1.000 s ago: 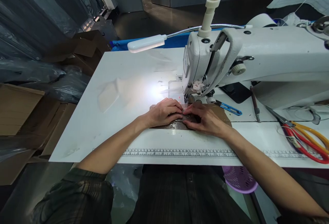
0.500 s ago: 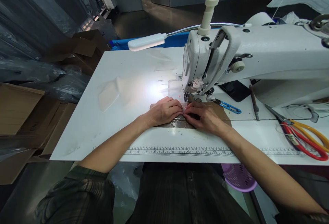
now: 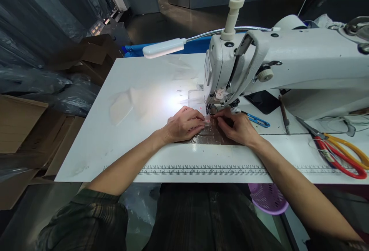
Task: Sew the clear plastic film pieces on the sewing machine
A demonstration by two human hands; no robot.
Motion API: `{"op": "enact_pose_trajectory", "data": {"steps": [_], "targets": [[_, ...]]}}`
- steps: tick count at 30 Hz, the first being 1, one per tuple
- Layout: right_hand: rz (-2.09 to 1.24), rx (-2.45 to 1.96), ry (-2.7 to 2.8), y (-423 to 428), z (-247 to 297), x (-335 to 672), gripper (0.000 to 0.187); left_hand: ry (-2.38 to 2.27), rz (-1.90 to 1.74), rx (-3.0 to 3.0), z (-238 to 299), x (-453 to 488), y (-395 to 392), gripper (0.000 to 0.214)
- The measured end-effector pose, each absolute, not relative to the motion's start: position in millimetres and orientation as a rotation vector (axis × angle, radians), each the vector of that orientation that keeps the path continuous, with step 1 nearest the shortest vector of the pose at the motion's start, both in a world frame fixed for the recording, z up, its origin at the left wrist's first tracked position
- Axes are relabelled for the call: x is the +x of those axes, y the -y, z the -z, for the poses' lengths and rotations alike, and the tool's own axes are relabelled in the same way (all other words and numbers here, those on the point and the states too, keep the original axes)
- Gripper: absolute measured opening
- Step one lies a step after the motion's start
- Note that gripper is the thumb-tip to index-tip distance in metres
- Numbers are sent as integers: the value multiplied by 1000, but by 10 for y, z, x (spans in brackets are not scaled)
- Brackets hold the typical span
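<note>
Two bare hands down on a dark brown woven cloth piece (image 3: 215,138), flat on the white sewing table (image 3: 129,135), just in front of the needle end of the white industrial sewing machine (image 3: 288,59). Left hand (image 3: 184,126) palm-down, fingers bent, fingertips pressing a small pale pink tag (image 3: 206,122) onto the cloth's far edge; pressing only, not closed round anything. Right hand (image 3: 239,128) just beside it, thumb and forefinger pinched on the cloth's far edge close under the presser foot (image 3: 213,109), other fingers resting on the cloth. Fingertips of the two hands near each other, apart. White gooseneck lamp (image 3: 164,47) over the table, left of the machine head; bright patch of light on the tabletop beyond the left hand. Blue-handled thread snips (image 3: 258,120) on the machine bed right of the right hand, near but apart. Red and yellow-handled scissors (image 3: 340,153) well off to the right. Printed ruler strip (image 3: 201,171) along the table's near edge. Purple plastic basket (image 3: 268,199) below that edge. Brown cardboard boxes (image 3: 20,124) on the floor to the left.
</note>
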State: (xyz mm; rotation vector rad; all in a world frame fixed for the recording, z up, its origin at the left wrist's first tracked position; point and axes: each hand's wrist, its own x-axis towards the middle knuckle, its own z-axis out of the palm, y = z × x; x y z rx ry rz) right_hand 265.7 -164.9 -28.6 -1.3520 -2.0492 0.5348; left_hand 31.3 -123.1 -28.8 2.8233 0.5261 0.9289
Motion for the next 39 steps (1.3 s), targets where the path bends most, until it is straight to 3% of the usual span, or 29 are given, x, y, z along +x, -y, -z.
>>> {"op": "enact_pose_trajectory", "data": {"steps": [7,24,33,39], "targets": [[-288,-1396,2348,1650,344,2722,39,-438,-847,2983,313,328,1220,14],[-107,-1366,2506,1688,285,2699,37,-258,-547,2983,160,328,1142,16],[64,-1490,2511,1691,301,2626,41,-289,-600,2951,205,328,1077,19],[5,-1481,2505,1714,256,2608,42,-373,-571,2980,206,322,1088,21]]}}
